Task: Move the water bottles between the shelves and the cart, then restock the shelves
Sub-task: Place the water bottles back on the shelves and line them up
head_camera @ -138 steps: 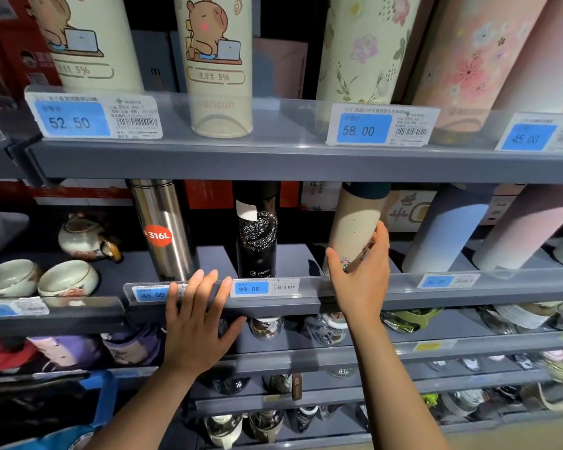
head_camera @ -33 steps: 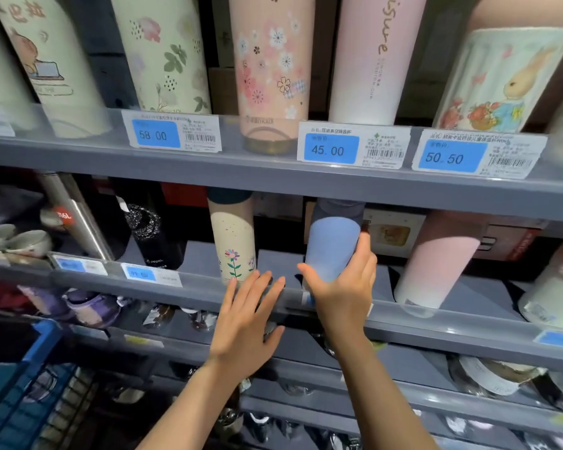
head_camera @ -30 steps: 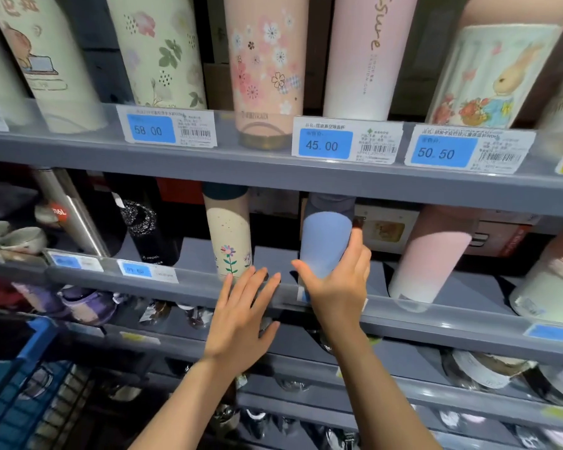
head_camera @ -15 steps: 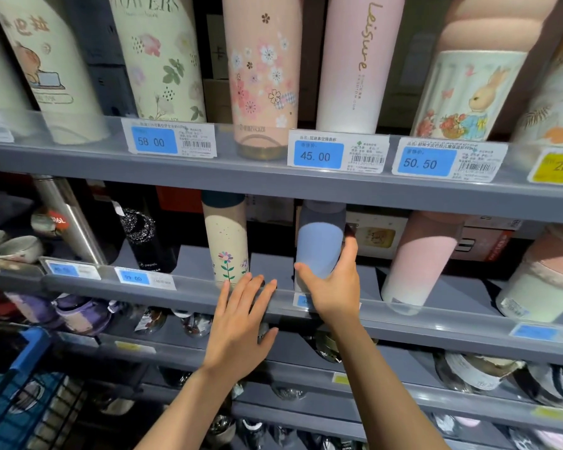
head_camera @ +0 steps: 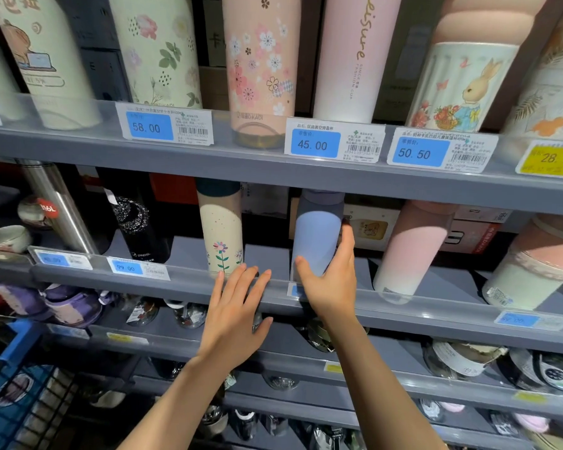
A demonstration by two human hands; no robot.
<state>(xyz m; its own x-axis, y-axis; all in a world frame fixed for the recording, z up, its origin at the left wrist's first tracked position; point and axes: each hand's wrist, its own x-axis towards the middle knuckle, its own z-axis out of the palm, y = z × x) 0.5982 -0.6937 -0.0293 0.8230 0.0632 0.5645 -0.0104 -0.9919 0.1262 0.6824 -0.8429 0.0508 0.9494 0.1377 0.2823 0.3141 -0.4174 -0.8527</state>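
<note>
Grey shelf unit [head_camera: 306,177] filling view, tiers stacking 12 to 6 o'clock. Blue cart [head_camera: 17,394] showing at 8 o'clock. Pink bottle [head_camera: 413,248] standing at 3 o'clock of blue bottle [head_camera: 316,235], cream flower bottle [head_camera: 221,235] at its 9 o'clock. Right hand [head_camera: 332,280] gripping blue bottle on middle shelf, thumb and fingers wrapping lower body. Left hand [head_camera: 234,316] resting flat against shelf edge at 6 o'clock of cream bottle, fingers straight, slightly spread.
</note>
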